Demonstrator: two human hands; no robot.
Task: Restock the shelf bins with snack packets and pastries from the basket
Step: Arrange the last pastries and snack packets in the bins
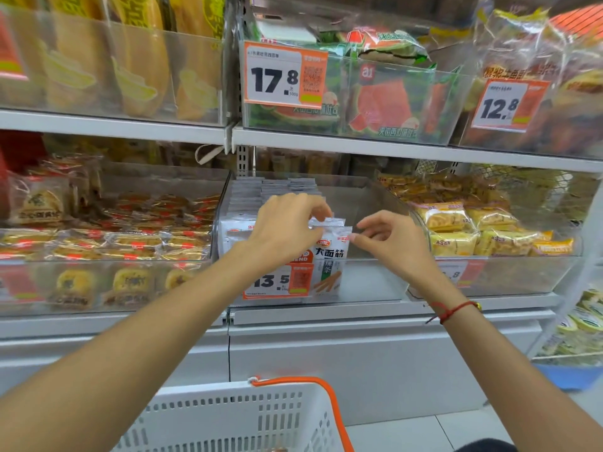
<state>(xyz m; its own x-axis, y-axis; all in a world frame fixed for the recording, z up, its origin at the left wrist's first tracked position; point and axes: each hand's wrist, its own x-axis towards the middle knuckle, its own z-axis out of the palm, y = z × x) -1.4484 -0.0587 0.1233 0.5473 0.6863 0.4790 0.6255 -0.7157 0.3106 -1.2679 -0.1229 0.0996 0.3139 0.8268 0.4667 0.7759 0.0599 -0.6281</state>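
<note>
Head view: both bare forearms reach up from the bottom corners into one clear shelf bin at mid height.
Far left of the left hand: a clear bin of gold-wrapped pastries (130, 243), flat packs lying in rows.
Left hand (287, 223): palm down over the middle bin, fingers curled, fingertips pinching the top edges of the front white packets.
Snack packets (329, 252): white sachets with black characters, standing upright in rows that fill the left part of the bin; the front ones sit directly under the left hand's fingers and just left of the right hand.
Middle bin (375, 197): clear-walled; its right part, under and behind the right hand, shows the bare floor.
Price tag (277, 282): orange and white, reading 13.5, on the bin front below the left wrist.
Right hand (388, 239): just right of the packets, fingers loosely curled, a fingertip touching the front packet's right edge; it grips nothing that I can see.
Red cord (453, 309): tied round the right wrist.
Right of the right hand: a bin of yellow pastries (483, 230), near the hand but apart from it.
Basket (235, 415): white with an orange handle, low between the two forearms, well below both hands.
</note>
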